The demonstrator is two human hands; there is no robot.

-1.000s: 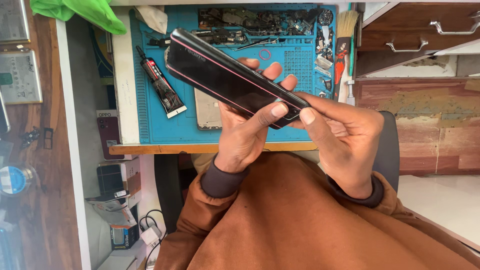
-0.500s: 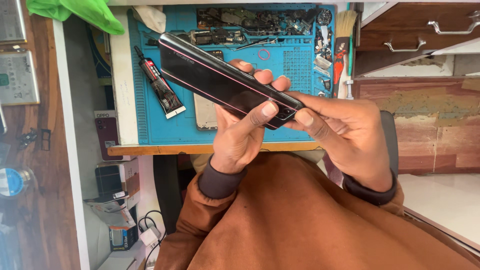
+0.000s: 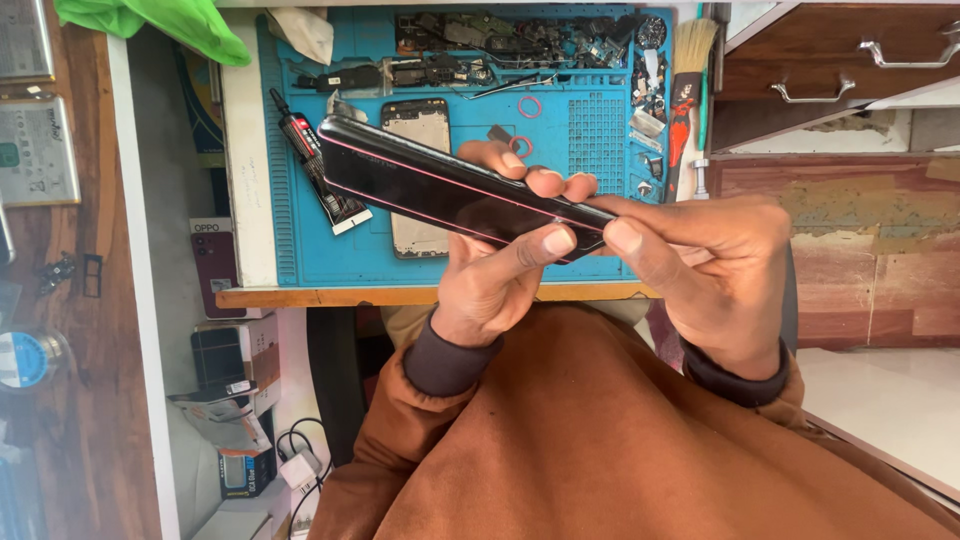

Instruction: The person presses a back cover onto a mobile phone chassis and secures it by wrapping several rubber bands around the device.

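Blue work mat [image 3: 330,250] on the bench, strewn with small parts. Black phone [image 3: 450,185], held tilted edge-up above the mat. Left hand [image 3: 495,270] wrapped around its middle, thumb pressing the near edge. Right hand [image 3: 715,275] pinching the end corner. Glue tube [image 3: 315,165] lying behind. Step, judged: squeezing the glued casing shut; next calls for even pressure along the seam.

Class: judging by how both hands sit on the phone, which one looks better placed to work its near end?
Probably the right hand: its fingertips pinch the black phone at that end, while the left hand cradles its middle from beneath.
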